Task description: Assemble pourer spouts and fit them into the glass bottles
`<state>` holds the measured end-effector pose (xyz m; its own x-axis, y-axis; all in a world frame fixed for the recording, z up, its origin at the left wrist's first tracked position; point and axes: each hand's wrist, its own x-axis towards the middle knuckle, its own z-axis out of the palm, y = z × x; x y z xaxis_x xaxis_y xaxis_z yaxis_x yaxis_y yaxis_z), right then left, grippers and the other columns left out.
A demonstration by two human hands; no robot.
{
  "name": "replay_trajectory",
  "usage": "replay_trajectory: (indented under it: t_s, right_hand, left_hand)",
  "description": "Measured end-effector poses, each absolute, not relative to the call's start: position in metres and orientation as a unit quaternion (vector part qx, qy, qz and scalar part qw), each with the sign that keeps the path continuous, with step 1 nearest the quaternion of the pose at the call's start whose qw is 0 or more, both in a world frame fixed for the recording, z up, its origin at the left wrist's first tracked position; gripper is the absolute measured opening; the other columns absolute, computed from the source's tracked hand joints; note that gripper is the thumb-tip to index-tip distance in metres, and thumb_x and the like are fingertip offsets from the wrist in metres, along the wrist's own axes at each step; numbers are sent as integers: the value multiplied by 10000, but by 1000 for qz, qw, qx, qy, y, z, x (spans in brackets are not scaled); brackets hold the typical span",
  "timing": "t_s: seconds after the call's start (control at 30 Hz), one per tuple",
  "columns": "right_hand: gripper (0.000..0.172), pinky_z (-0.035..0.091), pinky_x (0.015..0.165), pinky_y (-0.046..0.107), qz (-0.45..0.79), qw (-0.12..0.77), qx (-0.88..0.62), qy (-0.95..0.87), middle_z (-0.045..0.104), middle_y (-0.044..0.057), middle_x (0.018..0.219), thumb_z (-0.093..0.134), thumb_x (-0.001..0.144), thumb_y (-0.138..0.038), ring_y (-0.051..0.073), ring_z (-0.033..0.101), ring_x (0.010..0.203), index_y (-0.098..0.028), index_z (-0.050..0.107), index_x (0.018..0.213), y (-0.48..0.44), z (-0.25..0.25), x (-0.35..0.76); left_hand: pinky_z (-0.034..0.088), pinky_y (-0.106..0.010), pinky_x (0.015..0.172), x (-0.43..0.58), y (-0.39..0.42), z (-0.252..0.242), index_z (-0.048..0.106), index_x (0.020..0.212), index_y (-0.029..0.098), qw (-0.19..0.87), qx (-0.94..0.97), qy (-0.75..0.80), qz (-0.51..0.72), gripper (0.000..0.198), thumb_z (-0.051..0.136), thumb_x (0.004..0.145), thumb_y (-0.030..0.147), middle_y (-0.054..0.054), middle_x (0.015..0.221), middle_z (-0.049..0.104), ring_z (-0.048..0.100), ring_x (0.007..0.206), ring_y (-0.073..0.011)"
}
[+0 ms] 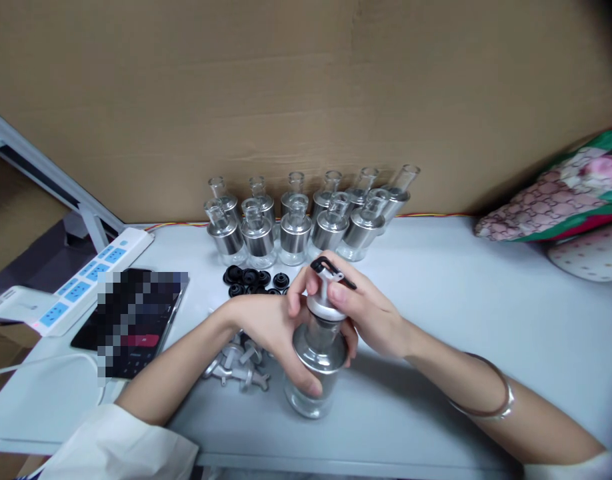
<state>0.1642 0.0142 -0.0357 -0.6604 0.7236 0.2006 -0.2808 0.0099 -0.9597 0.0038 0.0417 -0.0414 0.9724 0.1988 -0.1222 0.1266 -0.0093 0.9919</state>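
My left hand [273, 333] wraps round the silver shoulder of a glass bottle [317, 373] standing on the white table [436, 313]. My right hand [366, 310] pinches the silver pourer cap with a black lever [326, 283] seated on the bottle's neck. Behind my left wrist lie several silver pourer spouts [241, 370]. Beyond my hands sits a cluster of black rubber stoppers [251, 280].
Several open glass bottles with silver collars [296, 220] stand in two rows against the cardboard wall. At the left lie a phone [131, 320] and a white power strip [86, 273]. A floral cushion [566, 193] rests at the right edge.
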Motion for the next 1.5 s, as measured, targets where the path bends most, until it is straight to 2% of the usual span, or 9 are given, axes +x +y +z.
replay_trajectory:
  t_s: [0.1, 0.2, 0.3, 0.57, 0.7, 0.9, 1.1, 1.33, 1.5]
  right_hand:
    - [318, 558, 713, 290, 634, 441, -195, -605, 612, 41, 981, 489, 920, -554, 166, 612, 879, -240, 499, 967, 14, -37, 163]
    - [450, 512, 917, 391, 568, 537, -224, -582, 557, 58, 1197, 615, 851, -533, 229, 567, 1125, -311, 431, 1195, 13, -44, 159]
    - [614, 511, 910, 432, 505, 589, -263, -573, 500, 70, 1309, 670, 826, -459, 258, 546, 1165, -366, 312, 1316, 10, -53, 154]
    - [376, 510, 898, 400, 429, 624, -293, -584, 523, 49, 1306, 573, 876, -327, 248, 542, 1131, -302, 532, 1249, 0, -50, 151]
    - [343, 532, 804, 384, 436, 631, -296, -570, 573, 27, 1217, 560, 885, -320, 223, 598, 974, -329, 547, 1227, -5, -52, 149]
    - [237, 468, 779, 362, 409, 660, -297, -556, 551, 18, 1022, 588, 869, -315, 201, 540, 897, -329, 597, 1106, -3, -62, 147]
    - [187, 421, 772, 333, 406, 669, -282, -556, 480, 11, 965, 607, 855, -283, 191, 481, 885, -325, 603, 1037, -3, -61, 147]
    - [134, 413, 744, 323, 399, 674, -270, -560, 442, 11, 922, 605, 865, -320, 189, 444, 845, -313, 599, 998, -10, -55, 148]
    - [242, 436, 759, 359, 423, 667, -295, -538, 471, 18, 965, 588, 872, -347, 207, 472, 864, -335, 519, 1103, -12, -57, 144]
  left_hand:
    - [488, -299, 855, 2, 42, -35, 637, 918, 193, 702, 694, 148, 58, 376, 818, 603, 291, -15, 909, 642, 598, 875, -179]
    - [494, -321, 824, 3, 39, -36, 577, 913, 186, 726, 642, 180, 171, 408, 802, 615, 350, -30, 899, 625, 607, 852, -190]
    - [484, -327, 831, 11, 31, -44, 485, 1011, 203, 715, 571, 220, 338, 593, 818, 575, 427, -58, 1025, 600, 603, 986, -239]
    - [408, -428, 1054, 34, 2, -50, 27, 1419, 368, 665, 530, 175, 496, 1004, 747, 722, 297, -55, 1292, 544, 524, 1250, -270]
    - [435, -434, 1022, 38, -6, -53, 206, 1430, 401, 677, 496, 154, 522, 853, 719, 761, 272, -18, 1223, 600, 577, 1182, -267]
    - [448, -315, 921, 40, -10, -55, 448, 1259, 343, 684, 459, 151, 546, 604, 734, 745, 208, 9, 1156, 604, 596, 1052, -178]
    - [429, -305, 936, 41, -13, -51, 455, 1185, 317, 702, 446, 136, 538, 550, 741, 739, 170, 23, 1130, 587, 579, 1063, -151]
    - [418, -371, 962, 41, -18, -47, 430, 1171, 300, 692, 480, 109, 528, 535, 725, 742, 173, -11, 1202, 526, 550, 1108, -191]
    - [425, -398, 943, 37, -19, -51, 340, 1241, 309, 672, 506, 138, 523, 592, 708, 781, 249, -36, 1204, 508, 541, 1108, -213]
